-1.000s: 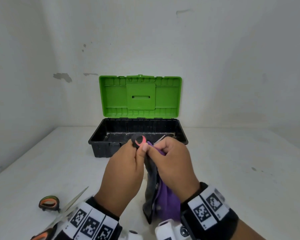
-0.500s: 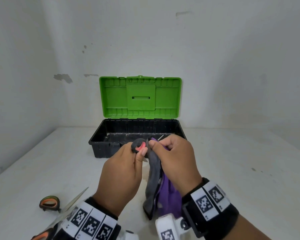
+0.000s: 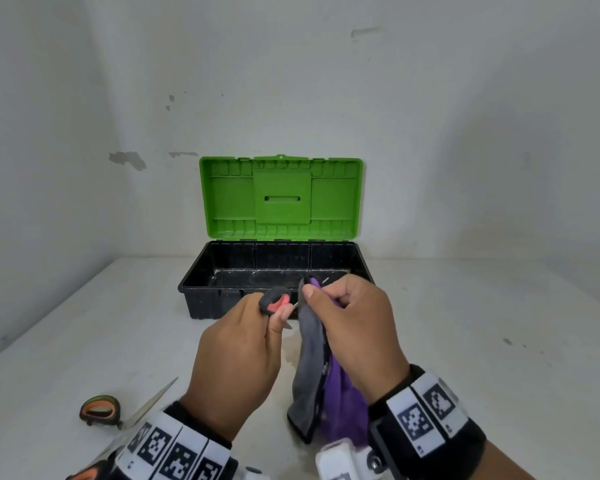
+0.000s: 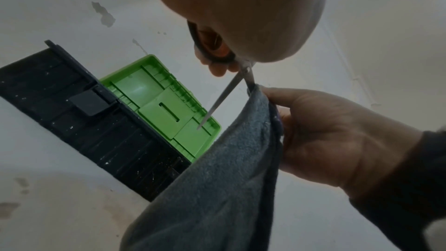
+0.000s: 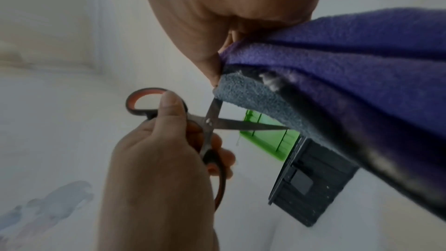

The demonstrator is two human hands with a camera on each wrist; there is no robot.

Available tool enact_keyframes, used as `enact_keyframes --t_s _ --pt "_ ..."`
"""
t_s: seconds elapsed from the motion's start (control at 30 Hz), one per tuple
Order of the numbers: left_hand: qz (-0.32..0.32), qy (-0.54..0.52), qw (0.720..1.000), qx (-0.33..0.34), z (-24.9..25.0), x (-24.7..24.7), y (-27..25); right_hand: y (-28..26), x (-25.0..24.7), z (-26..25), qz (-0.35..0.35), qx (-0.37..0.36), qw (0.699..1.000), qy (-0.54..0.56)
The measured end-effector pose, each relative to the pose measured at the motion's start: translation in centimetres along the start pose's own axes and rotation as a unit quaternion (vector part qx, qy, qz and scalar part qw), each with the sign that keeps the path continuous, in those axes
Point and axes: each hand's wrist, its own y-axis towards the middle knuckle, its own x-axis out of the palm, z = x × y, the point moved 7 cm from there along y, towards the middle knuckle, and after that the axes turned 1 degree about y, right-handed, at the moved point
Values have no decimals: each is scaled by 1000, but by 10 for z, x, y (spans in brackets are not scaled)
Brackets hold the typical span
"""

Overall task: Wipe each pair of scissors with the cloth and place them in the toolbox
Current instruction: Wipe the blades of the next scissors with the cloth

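Far left on the white table (image 3: 499, 358), near its front edge, lies a 2nd pair of scissors (image 3: 101, 410) w/ orange-lined handles, blades spread, partly hidden by your left wristband (image 3: 174, 452). Next over, your left hand (image 3: 238, 362) grips the handles of the black-and-red scissors (image 5: 207, 127), thumb laid across the upper loop, other fingers curled round the lower one; the blades are parted in a V, one pointing out toward the toolbox lid, the other running up into the cloth. Behind both hands, centre of the table, sits the toolbox (image 3: 201, 299): black base, green lid (image 3: 281, 197) standing upright against the back wall (image 3: 291, 81), latch on the near front wall. From the head view the base shows nothing inside, tho the hands cover part of it. Just right of the scissors, your right hand (image 3: 357, 327) pinches the cloth (image 3: 312, 375) around one blade, thumb & fingertips closed on the fabric at its top edge. The cloth is grey on one face, purple on the other, and hangs down from the pinch between your wrists. A bit of blade tip shows past the cloth top in the head view. Right wristband (image 3: 426, 414) w/ printed markers sits at the frame's lower right.
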Motion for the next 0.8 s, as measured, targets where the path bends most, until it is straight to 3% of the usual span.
enact_keyframes --t_s 0.2,0.43,0.63,0.7,0.73,0.8 --pt "1 -16 1000 -1 2 1 -2 10 -10 7 32 20 999 19" --pt "-16 -8 1000 -6 -2 3 -3 4 -2 5 -14 11 1000 11" --pt "-43 -52 995 -68 -9 2 -2 31 -27 22 68 26 996 46" --pt "-60 -147 976 -150 -16 3 -1 38 -38 26 64 31 996 55" --pt "-59 -221 950 -212 -21 4 -1 39 -42 25 53 21 997 51" --pt "-53 -353 868 -346 -31 10 -4 38 -44 20 21 -13 999 48"
